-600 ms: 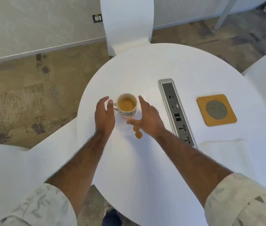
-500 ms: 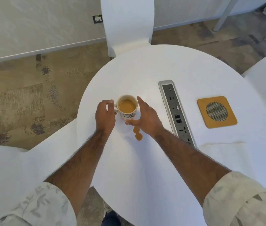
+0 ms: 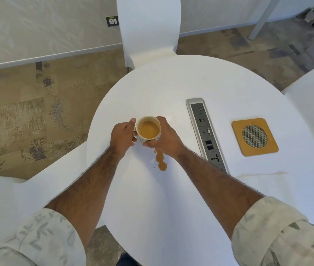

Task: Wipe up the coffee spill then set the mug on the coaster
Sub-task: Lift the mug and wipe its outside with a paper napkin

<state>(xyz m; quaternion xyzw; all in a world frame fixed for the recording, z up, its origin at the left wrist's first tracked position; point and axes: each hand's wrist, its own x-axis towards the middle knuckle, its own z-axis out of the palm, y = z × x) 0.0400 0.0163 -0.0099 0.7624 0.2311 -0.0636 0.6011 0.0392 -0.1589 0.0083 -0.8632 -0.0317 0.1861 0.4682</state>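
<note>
Curled fingers of the left hand (image 3: 122, 135) grip the handle of a white mug (image 3: 148, 129) of coffee, near the left edge of a round white table (image 3: 152, 83). Right hand (image 3: 165, 138) wraps the mug's other side, thumb across the front. Just below it, a brown coffee spill (image 3: 161, 161) lies on the surface. Further right sit a silver socket strip (image 3: 206, 131), then an orange square coaster (image 3: 254, 136) near the right edge, well apart from the mug.

Bright, even daylight; white worktop (image 3: 171, 198) near overexposed, soft faint shadows under forearms. Sharp centre; wide-angle bending at edges, slight softness there.
</note>
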